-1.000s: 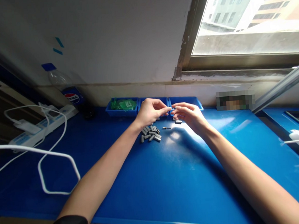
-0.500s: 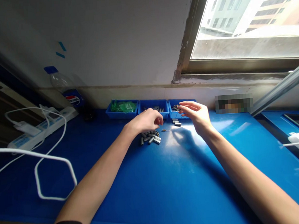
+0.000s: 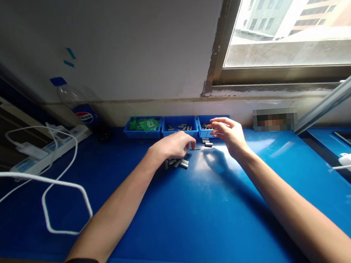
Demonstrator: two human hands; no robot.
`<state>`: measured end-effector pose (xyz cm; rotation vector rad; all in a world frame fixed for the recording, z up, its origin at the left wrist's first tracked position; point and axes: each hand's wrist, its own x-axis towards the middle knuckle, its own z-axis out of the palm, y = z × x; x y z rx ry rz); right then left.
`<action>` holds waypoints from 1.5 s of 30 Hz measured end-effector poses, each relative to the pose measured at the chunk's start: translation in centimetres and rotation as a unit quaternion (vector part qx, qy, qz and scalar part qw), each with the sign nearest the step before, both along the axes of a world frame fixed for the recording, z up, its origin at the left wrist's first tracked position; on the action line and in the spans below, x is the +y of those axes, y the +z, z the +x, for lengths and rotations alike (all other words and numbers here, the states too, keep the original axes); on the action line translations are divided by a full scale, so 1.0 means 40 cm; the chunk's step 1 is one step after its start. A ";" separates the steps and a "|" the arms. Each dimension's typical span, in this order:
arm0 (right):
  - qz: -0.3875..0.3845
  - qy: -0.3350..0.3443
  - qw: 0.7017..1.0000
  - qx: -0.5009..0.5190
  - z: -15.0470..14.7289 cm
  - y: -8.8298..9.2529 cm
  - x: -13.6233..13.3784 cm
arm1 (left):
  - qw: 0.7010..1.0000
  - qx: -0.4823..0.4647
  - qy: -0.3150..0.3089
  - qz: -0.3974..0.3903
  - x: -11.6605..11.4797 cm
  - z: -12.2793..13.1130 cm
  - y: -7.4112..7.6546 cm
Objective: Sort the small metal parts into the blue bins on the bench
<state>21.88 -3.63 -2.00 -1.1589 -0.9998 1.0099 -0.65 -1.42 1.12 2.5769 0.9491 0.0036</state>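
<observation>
My left hand (image 3: 174, 145) is over a small pile of grey metal cylinders (image 3: 183, 163), its fingers curled down. Its fingertips close at the left end of a thin metal pin (image 3: 197, 149) on the blue table; that end is hidden by them. My right hand (image 3: 231, 135) hovers in front of the right blue bin (image 3: 204, 134), fingers bent and apart, with nothing visible between them. Thin metal parts lie inside that bin. Several more grey cylinders (image 3: 206, 143) lie in a short row between my hands.
A middle blue bin (image 3: 179, 119) holds grey cylinders, and a left blue bin (image 3: 129, 134) holds green plastic bags. At the left stand a cola bottle (image 3: 84, 114) and a white power strip (image 3: 49, 152) with a looping white cable (image 3: 87, 201). A metal post (image 3: 329, 100) slants at the right.
My left hand has moved slightly right, from above the pile to the thin pin. My right hand stays by the right bin, its fingers slightly more spread.
</observation>
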 end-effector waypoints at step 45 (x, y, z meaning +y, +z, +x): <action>-0.016 0.172 0.979 -0.105 -0.007 0.001 -0.020 | 0.938 -0.307 0.069 0.143 0.014 0.027 -0.043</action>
